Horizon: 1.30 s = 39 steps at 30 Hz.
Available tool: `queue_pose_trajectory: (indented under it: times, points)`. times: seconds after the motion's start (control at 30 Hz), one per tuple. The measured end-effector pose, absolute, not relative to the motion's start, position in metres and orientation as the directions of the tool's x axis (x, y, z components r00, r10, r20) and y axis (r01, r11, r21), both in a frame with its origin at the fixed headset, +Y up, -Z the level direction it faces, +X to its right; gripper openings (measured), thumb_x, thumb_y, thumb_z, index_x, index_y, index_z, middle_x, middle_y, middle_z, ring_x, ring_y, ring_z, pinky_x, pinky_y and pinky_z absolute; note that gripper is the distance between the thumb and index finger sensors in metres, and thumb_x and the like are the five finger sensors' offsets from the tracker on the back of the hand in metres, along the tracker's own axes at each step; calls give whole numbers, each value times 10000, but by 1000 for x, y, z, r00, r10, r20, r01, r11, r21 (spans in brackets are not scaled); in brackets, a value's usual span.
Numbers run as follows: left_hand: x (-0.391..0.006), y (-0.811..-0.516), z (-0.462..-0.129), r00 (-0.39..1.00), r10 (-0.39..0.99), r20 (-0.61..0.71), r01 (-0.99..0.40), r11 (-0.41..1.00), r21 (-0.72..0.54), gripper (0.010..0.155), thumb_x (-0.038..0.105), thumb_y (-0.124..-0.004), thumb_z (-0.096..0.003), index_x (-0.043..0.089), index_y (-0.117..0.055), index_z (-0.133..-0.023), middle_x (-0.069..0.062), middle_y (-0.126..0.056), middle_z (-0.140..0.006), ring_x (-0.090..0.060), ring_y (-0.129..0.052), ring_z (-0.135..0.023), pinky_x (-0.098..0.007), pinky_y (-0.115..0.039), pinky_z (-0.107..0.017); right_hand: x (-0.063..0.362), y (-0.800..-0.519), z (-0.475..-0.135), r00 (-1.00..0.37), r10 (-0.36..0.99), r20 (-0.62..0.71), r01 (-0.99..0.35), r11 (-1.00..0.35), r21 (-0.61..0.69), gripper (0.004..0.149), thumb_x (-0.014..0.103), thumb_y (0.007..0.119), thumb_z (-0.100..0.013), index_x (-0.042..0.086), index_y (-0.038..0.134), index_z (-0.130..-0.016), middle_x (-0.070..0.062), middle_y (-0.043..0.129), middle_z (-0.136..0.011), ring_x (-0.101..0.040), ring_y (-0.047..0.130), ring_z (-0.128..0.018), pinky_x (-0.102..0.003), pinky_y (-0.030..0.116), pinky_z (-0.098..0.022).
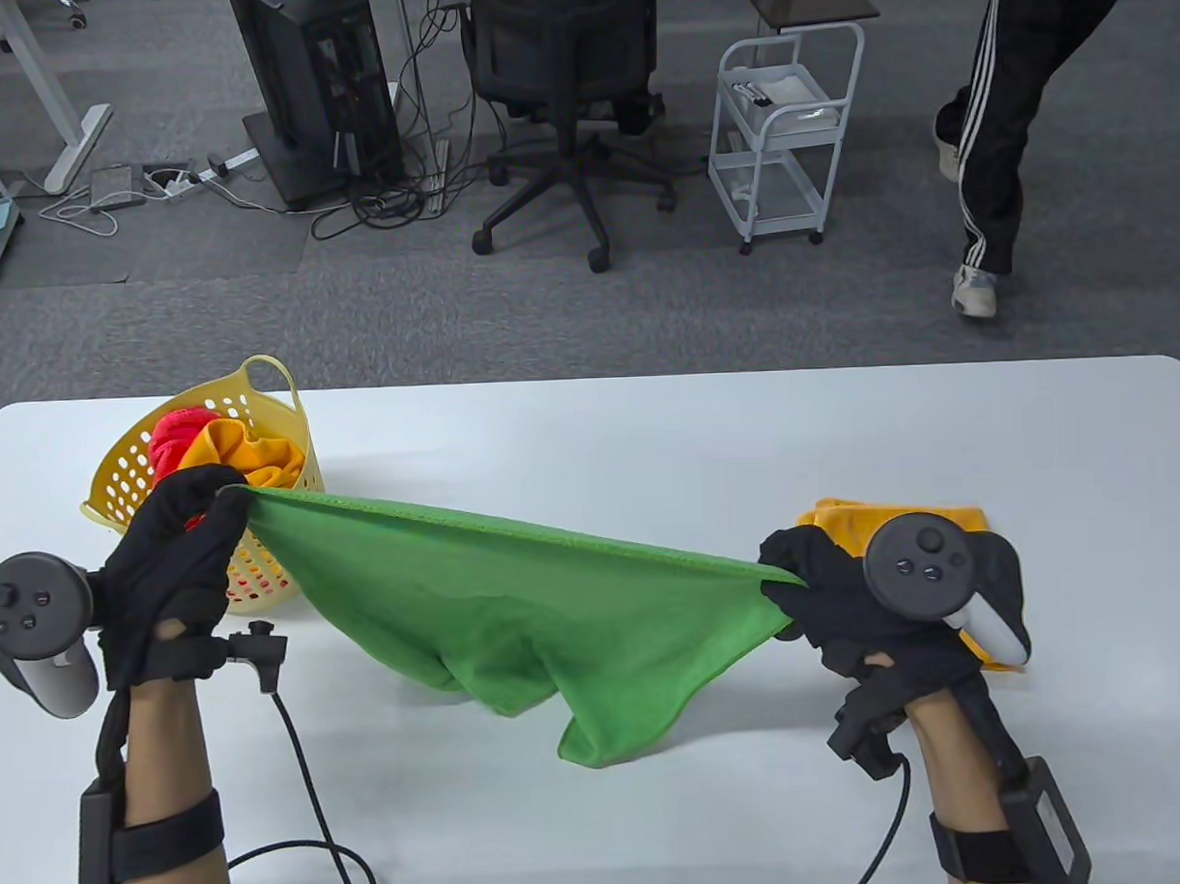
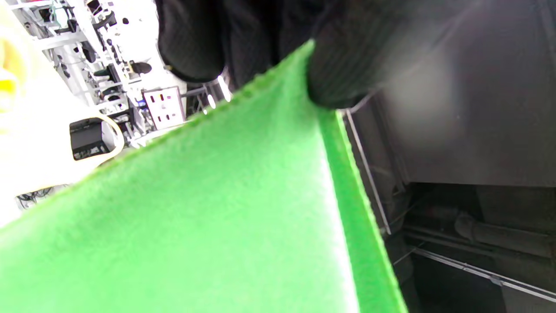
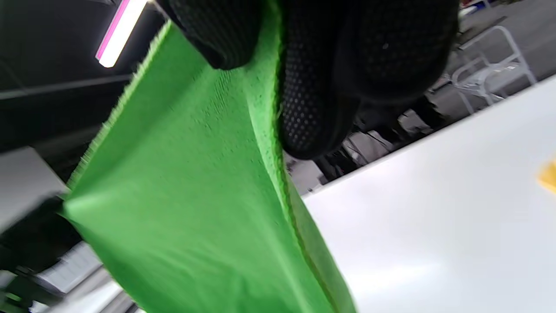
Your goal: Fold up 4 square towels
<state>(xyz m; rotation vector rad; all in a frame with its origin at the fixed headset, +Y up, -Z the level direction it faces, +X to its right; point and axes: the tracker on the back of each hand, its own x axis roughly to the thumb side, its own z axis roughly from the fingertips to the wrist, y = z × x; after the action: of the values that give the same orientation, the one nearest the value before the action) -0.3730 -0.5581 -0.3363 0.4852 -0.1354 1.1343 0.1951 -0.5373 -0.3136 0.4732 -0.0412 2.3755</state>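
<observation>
A green towel (image 1: pixel 518 599) hangs stretched between both hands above the white table (image 1: pixel 648 440), its lower part sagging onto the tabletop. My left hand (image 1: pixel 220 508) pinches one top corner beside the basket; my right hand (image 1: pixel 783 575) pinches the other top corner. In the left wrist view the green towel (image 2: pixel 217 208) runs down from the gloved fingers (image 2: pixel 339 74). The right wrist view shows the green towel (image 3: pixel 182 191) clamped between black fingertips (image 3: pixel 304 108). A yellow-orange towel (image 1: pixel 844 522) lies on the table behind my right hand, mostly hidden by it.
A yellow perforated basket (image 1: pixel 127 477) stands at the table's left, holding a red towel (image 1: pixel 174 437) and an orange towel (image 1: pixel 247 449). Glove cables (image 1: pixel 312 790) trail on the near table. Beyond the far edge stand an office chair (image 1: pixel 568 95), a white cart (image 1: pixel 787 126) and a person's legs (image 1: pixel 995 138).
</observation>
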Motion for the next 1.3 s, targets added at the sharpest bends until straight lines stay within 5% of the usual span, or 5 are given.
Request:
queue_pose_trajectory:
  times: [0.2,0.47,0.67,1.0,1.3]
  points:
    - [-374,-537,-354,382,870,313,-915,309,258,369,375,-844,-583,180,-829,-895,-117,-858,-941,-472,-768,-893,-705,-402,-756,212,-485,-338,-595,720,357,-758,-651,51,434,318,851,-596,7,803,-894,-202,1041,-738,-239,1114,-438,-379,888,-283]
    - [-350,-521,-445,421,901,109,-889,386,246,344,342,-881,-566,210,-850,-882,-112,-863,-939,-461,-786,-883,-685,-446,-749,218,-485,-437,-682,727,86,-731,-679,-59,440,326,757,-646,49,769,-986,-227,935,-903,-272,1060,-491,-363,847,-325]
    - [-348,-505,-478,430,895,117,-885,392,252,328,354,-895,-553,265,-852,-866,-78,-864,-944,-439,-786,-901,-672,-458,-751,216,-472,-459,-688,720,87,-715,-653,-249,431,345,838,-604,108,832,-963,-189,893,-920,-229,1035,-474,-337,836,-326]
    - [-355,-508,-406,518,793,320,-853,452,261,321,333,-888,-547,277,-868,-862,-85,-877,-970,-448,-786,-914,-667,-466,-752,229,-485,-400,-712,649,267,-701,-682,-210,427,351,850,-590,159,838,-970,-173,709,-1126,-395,814,-929,-493,751,-584]
    - [-353,-570,-335,650,705,284,-760,616,207,332,342,-886,-550,267,-873,-872,-89,-933,-946,-437,-844,-890,-659,-516,-746,237,-551,-348,-785,583,207,-612,-781,-122,428,363,894,-563,171,869,-945,-157,756,-1090,-374,845,-882,-490,757,-585]
